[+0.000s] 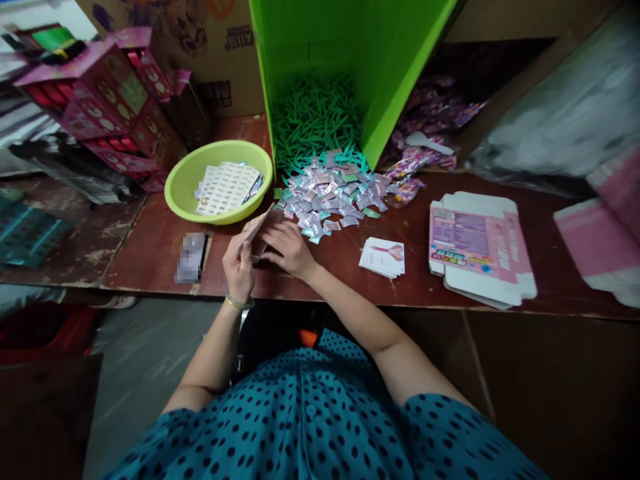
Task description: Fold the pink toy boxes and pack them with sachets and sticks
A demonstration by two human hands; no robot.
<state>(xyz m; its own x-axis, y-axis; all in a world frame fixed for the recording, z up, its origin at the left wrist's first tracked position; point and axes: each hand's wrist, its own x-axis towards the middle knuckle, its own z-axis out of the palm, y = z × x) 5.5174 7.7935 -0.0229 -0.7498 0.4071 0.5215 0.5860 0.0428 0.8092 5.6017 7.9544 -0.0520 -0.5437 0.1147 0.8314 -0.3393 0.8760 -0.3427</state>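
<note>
My left hand (240, 270) is closed around a small printed carton (257, 227), tilted and seen nearly edge-on. My right hand (291, 250) is at the carton's right side, its fingers bent and the fingertips against it; part of them is hidden. Just beyond my hands lies a heap of small shiny sachets (330, 197), mostly silvery lilac with some green ones. A yellow-green basin (175, 193) at the left holds printed sticker sheets (227, 190). Right of my hands is a small stack of white cards (383, 257) with a pink picture.
Green sticks (317, 120) fill the bottom of a tall green bin (405, 73). Flattened pink boxes (480, 250) lie at the right. A blurred phone-like object (191, 258) sits near the table edge. Pink display boxes (110, 100) are stacked at the left; colourful packets (420, 163) lie beyond.
</note>
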